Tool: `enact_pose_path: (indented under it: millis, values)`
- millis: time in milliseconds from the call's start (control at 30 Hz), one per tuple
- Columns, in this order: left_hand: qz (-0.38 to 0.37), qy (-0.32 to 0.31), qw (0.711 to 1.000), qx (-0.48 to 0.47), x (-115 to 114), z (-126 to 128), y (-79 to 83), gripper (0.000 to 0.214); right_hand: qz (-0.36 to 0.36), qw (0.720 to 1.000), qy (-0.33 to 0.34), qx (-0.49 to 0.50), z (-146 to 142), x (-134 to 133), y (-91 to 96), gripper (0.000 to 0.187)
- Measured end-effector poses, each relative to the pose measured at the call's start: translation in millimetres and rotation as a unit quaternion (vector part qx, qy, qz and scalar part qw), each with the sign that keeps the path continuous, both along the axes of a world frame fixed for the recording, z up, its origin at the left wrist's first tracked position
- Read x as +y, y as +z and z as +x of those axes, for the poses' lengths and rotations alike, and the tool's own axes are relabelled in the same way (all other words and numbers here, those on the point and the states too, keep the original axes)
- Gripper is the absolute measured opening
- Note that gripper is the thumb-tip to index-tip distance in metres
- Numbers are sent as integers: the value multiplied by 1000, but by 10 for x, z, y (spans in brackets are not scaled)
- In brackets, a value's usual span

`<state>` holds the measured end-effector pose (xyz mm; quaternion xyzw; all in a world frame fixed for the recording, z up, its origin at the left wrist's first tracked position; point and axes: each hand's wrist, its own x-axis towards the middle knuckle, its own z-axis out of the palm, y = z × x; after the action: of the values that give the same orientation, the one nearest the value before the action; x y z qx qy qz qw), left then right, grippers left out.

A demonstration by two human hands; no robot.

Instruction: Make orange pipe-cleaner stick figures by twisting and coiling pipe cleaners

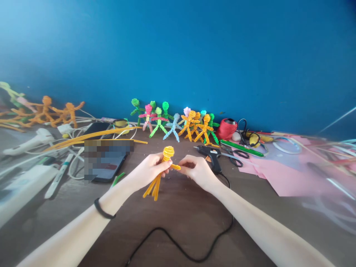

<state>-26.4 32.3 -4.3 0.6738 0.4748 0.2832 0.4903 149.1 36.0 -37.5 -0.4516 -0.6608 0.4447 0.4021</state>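
My left hand (148, 171) is closed round an orange pipe-cleaner figure (164, 163) just below its coiled round head, with the loose straight ends hanging down toward the table. My right hand (196, 168) pinches the figure's coiled side arm (175, 167), which sticks out to the right. Both hands hover above the brown table (178, 218) near its middle. A black band sits on my left wrist.
A row of finished pipe-cleaner figures (178, 122) stands against the blue wall, more orange ones (52, 111) at far left. A black glue gun (213, 155) with its cord, scissors (233, 155), red yarn (226, 128), pink paper (280, 174), a phone (107, 163) and loose orange stems (91, 136) surround my hands.
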Motion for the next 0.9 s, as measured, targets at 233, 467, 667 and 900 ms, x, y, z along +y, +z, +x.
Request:
enact_pose_path:
  millis: [233, 467, 667, 900]
  values:
    - [78, -20, 986, 144, -45, 16, 66, 23, 56, 998, -3, -33, 48, -3, 89, 9]
    - [180, 32, 958, 223, -74, 95, 37, 17, 8, 998, -50, -32, -16, -85, 152, 11]
    - [202, 80, 944, 248, -77, 114, -14, 18, -82, 996, -25, 20, -75, -146, 163, 15]
    - [102, 144, 977, 121, -28, 100, -69, 29, -74, 991, -17, 107, -162, -209, 125, 14]
